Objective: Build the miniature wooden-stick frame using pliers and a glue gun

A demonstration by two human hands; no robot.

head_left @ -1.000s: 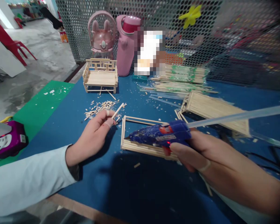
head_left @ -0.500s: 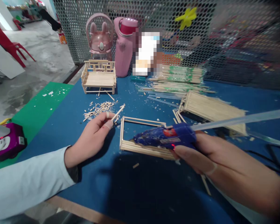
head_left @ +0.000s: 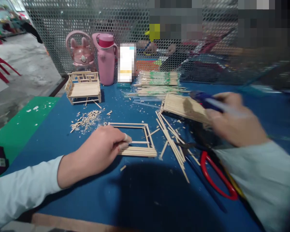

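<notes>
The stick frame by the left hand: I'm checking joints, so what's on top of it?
The left hand lies over the left part of the stick frame, hiding its near left corner and most of its left side, so joints there can't be seen. Both right corners show.

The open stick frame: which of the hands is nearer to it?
Left. The left hand is at the left side of the frame; the right hand, holding the glue gun, is farther right.

left hand [head_left: 99, 145]: stick [head_left: 140, 142] brought to frame [head_left: 141, 152] | glue gun [head_left: 205, 100]: swung away
</notes>
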